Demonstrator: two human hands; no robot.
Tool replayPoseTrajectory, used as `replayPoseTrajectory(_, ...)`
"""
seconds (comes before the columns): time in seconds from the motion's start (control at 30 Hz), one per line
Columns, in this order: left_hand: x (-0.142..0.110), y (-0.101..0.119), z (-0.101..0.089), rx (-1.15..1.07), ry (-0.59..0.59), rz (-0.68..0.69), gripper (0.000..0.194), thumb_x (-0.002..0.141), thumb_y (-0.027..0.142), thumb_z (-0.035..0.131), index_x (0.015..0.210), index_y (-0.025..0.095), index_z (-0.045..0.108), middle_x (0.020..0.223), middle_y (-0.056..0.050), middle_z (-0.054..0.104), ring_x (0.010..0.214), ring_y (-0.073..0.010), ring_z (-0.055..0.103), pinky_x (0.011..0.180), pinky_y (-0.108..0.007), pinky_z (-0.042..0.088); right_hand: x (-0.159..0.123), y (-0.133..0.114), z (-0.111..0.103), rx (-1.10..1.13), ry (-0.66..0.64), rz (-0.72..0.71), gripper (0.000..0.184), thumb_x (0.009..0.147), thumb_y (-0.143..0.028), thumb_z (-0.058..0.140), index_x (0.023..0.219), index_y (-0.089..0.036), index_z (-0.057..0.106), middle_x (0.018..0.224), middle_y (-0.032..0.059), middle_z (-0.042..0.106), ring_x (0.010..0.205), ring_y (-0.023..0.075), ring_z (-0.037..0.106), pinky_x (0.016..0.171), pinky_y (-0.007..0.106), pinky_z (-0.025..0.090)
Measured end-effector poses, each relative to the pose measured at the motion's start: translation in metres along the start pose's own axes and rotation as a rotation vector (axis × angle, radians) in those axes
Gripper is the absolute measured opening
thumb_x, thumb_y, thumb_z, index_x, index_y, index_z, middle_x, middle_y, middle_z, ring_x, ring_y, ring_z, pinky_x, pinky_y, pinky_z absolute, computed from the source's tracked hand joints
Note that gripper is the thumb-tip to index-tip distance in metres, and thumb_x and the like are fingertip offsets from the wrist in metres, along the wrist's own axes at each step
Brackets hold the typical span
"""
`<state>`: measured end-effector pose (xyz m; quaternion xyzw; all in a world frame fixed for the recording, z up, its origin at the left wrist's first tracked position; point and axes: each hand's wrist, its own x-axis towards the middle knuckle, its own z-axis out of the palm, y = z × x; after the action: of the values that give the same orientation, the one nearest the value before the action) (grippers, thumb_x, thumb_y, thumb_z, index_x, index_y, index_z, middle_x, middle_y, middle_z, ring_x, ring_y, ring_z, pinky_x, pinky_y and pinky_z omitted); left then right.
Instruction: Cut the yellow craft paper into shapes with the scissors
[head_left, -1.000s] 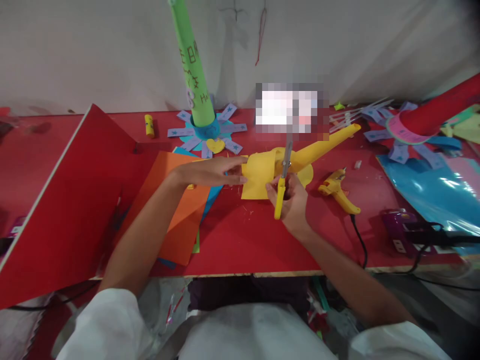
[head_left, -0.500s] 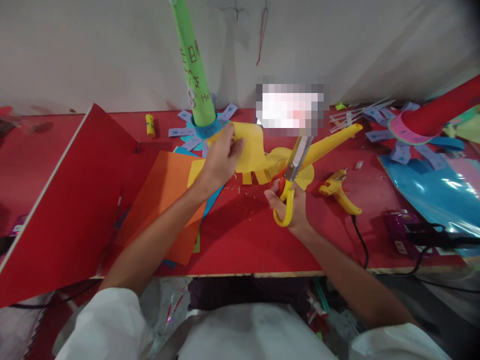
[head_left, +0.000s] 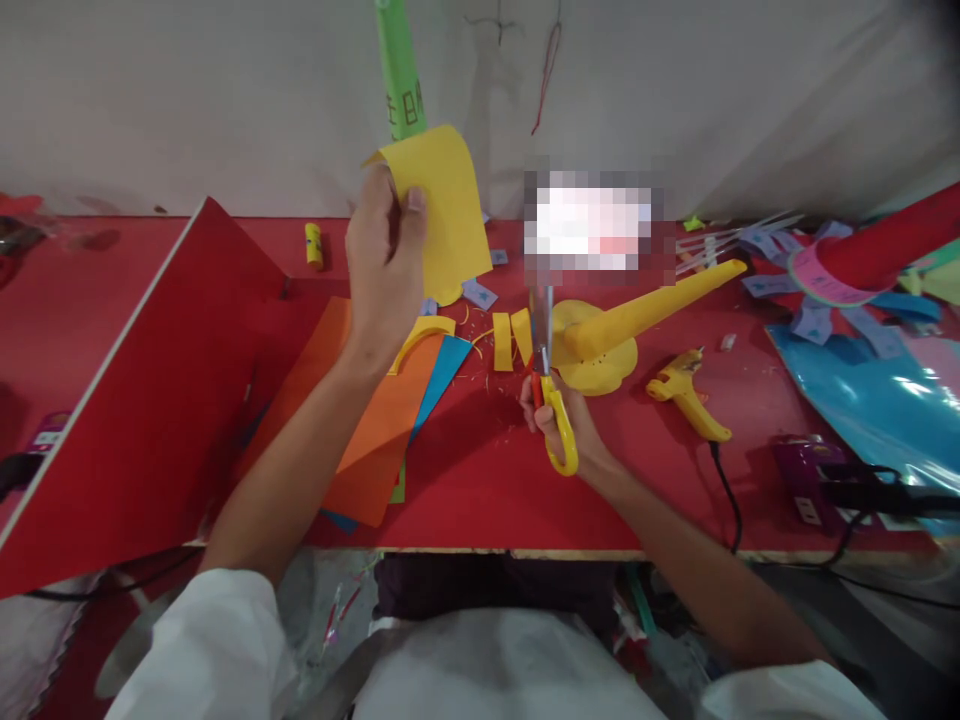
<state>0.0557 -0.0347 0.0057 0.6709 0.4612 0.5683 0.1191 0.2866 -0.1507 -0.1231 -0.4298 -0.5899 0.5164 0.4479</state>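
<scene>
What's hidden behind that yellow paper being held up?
Behind the yellow paper, held in the left hand, the green tube rises above it. The tube's lower part and base are covered, so what sits there cannot be seen.

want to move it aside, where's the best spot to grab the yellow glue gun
Probably the yellow glue gun by its handle, the long part slanting toward the table's front edge. Come from above. The black cord leaves the handle's end, so hold just above it, clear of the nozzle.

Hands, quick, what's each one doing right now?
Left hand: closed on a curled yellow paper sheet, lifted above the table.
Right hand: closed on yellow-handled scissors.
</scene>
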Motion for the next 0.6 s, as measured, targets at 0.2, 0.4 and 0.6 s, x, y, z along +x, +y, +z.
replayPoseTrajectory(0.2, -0.002, 0.015, -0.005, 0.141, 0.165, 0.008, 0.043, 0.113, 0.063, 0.042, 0.09, 0.027, 0.039, 0.087, -0.003, 0.049, 0.094, -0.0222, 0.055, 0.076, -0.037, 0.044, -0.006, -0.002, 0.001, -0.167, -0.059, -0.023, 0.071, 0.088, -0.096, 0.049, 0.099, -0.026, 0.054, 0.086, -0.0005, 0.059, 0.068, 0.0155, 0.053, 0.06, 0.031, 0.043)
replayPoseTrajectory(0.4, -0.009, 0.033, -0.003, 0.216, 0.274, 0.038, 0.047, 0.113, 0.068, 0.033, 0.091, 0.027, 0.037, 0.092, -0.004, 0.051, 0.096, -0.0203, 0.057, 0.076, -0.035, 0.048, -0.009, -0.008, 0.011, -0.131, -0.086, -0.06, 0.069, 0.09, -0.094, 0.049, 0.106, -0.027, 0.054, 0.091, 0.0003, 0.059, 0.071, 0.0172, 0.054, 0.063, 0.033, 0.046)
replayPoseTrajectory(0.6, -0.017, 0.034, -0.001, 0.14, 0.182, -0.07, 0.044, 0.112, 0.069, 0.037, 0.095, 0.029, 0.042, 0.085, -0.002, 0.054, 0.089, -0.0213, 0.061, 0.068, -0.038, 0.044, -0.011, -0.008, 0.008, -0.182, -0.11, -0.075, 0.071, 0.09, -0.095, 0.049, 0.106, -0.026, 0.057, 0.083, -0.0017, 0.058, 0.065, 0.0151, 0.053, 0.059, 0.03, 0.04)
